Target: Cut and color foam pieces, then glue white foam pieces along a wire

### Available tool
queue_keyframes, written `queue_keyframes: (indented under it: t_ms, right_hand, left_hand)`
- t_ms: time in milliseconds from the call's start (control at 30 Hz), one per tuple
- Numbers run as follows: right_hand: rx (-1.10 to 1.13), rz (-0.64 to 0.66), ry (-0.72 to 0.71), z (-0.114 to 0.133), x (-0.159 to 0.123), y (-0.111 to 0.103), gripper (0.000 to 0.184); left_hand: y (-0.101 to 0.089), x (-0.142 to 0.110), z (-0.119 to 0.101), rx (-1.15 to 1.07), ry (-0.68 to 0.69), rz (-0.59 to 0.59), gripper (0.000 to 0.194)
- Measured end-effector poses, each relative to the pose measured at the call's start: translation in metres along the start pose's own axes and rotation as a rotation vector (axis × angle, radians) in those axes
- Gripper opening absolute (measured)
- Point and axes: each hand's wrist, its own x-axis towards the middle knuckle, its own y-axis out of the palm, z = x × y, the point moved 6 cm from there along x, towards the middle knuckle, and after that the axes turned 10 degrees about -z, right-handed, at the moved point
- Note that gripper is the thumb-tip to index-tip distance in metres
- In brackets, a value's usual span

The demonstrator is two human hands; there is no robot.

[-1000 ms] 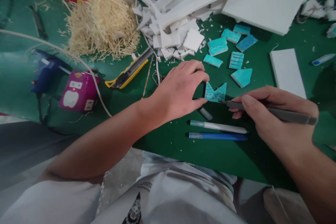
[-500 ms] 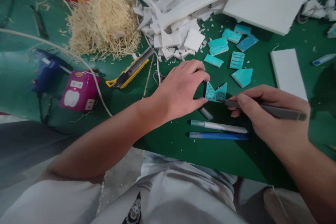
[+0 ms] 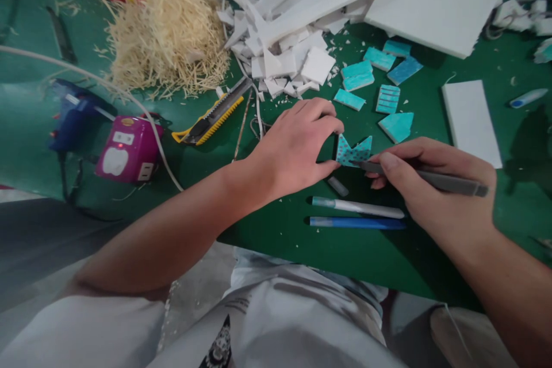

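My left hand [image 3: 304, 141] pinches the left edge of a small turquoise foam piece [image 3: 356, 154], notched on top and covered in dark dots. Between the fingers of my right hand [image 3: 435, 184] is a grey marker pen [image 3: 451, 181], its tip touching the lower part of that piece. A clear cap [image 3: 337, 186] lies just below the piece. Nearer the table edge rest a white pen with a teal end [image 3: 357, 207] and a blue pen [image 3: 357, 223]. Beyond my hands are several turquoise pieces, among them a striped one [image 3: 388, 99] and a pointed one [image 3: 397, 126].
White foam scraps [image 3: 284, 52] are heaped at the back beside a pile of straw [image 3: 172, 40]. A yellow box cutter [image 3: 211, 112], a pink power adapter [image 3: 128, 149] and a blue glue gun [image 3: 77, 112] lie left. To the right are a white foam block [image 3: 472, 123] and another pen [image 3: 528, 98].
My right hand has shifted a little left, carrying the marker tip from the piece's lower right edge onto its dotted face. My left hand keeps its hold.
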Motion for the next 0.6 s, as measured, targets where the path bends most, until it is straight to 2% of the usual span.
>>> queue_keyframes:
  t_ms: [233, 600]
  right_hand:
    - [0.033, -0.038, 0.025, -0.0037, 0.0037, 0.0005, 0.011]
    - [0.030, -0.008, 0.009, -0.0050, 0.0038, 0.0019, 0.013]
  left_hand:
    - [0.0014, -0.0001, -0.0018, 0.023, -0.012, 0.026, 0.034]
    - [0.0019, -0.0004, -0.0018, 0.025, 0.000, 0.008, 0.034]
